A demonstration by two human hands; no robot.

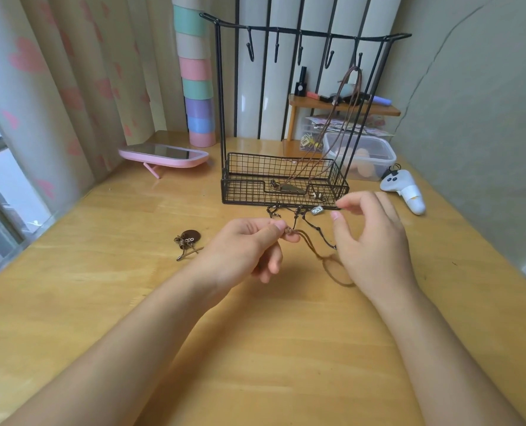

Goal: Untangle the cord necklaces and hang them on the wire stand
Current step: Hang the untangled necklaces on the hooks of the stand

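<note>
My left hand (pixel 249 245) pinches the knot of a brown cord necklace (pixel 314 253) between thumb and forefinger, just above the table. The cord's loop trails down and right, blurred, under my right hand (pixel 369 241). My right hand hovers beside it with fingers spread and relaxed, holding nothing that I can see. A tangle of dark cords with a small silver pendant (pixel 316 210) lies in front of the black wire stand (pixel 283 182). One brown necklace (pixel 352 87) hangs from the stand's rightmost hook, its pendant resting in the basket. A dark oval pendant (pixel 189 238) lies on the table at the left.
The wooden table (pixel 255 348) holds a pink mirror (pixel 163 155) at the back left, a clear plastic box (pixel 360 152) and a white controller (pixel 404 189) at the back right. A small wooden shelf (pixel 344 107) with cosmetics stands behind the stand. Curtains hang at the left.
</note>
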